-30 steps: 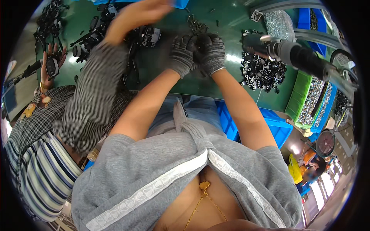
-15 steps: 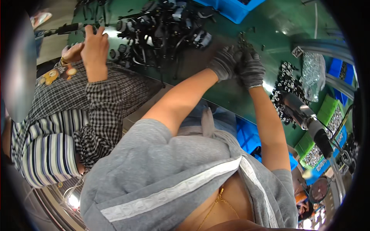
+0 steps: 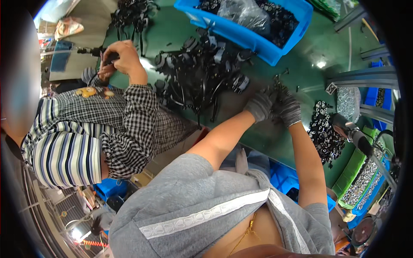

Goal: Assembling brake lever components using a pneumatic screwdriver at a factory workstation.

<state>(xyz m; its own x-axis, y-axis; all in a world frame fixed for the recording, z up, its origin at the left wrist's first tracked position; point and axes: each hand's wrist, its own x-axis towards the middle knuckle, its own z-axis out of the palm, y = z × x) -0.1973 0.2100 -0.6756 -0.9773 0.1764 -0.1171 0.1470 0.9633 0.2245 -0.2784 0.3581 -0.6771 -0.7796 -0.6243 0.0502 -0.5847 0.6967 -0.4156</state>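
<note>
Both hands in grey striped gloves, left hand [image 3: 259, 105] and right hand [image 3: 288, 111] side by side, fingers down at a small pile of dark screws [image 3: 280, 82]. Can't tell if either is clenched on one; fingertips blur into the pile. Screws sit at and just past the fingertips, on the green table [image 3: 269, 141]; one loose screw [image 3: 297, 89] just right of the pile. Left of grip: tangled heap of black units [image 3: 202, 71] with cords; any markings on them too small to read. Beyond grip, slightly left: blue bin [image 3: 267, 53] of black parts, clear bag [image 3: 245, 15] on top. Right of grip: heap of black-and-silver parts [image 3: 325, 135], dark tool [image 3: 355, 136] over its edge, green bin [image 3: 342, 184] of silvery bits further out. Far left: co-worker's bare hand [image 3: 129, 61] at a dark part, checked sleeve, cartoon print [image 3: 94, 91] nearby.
</note>
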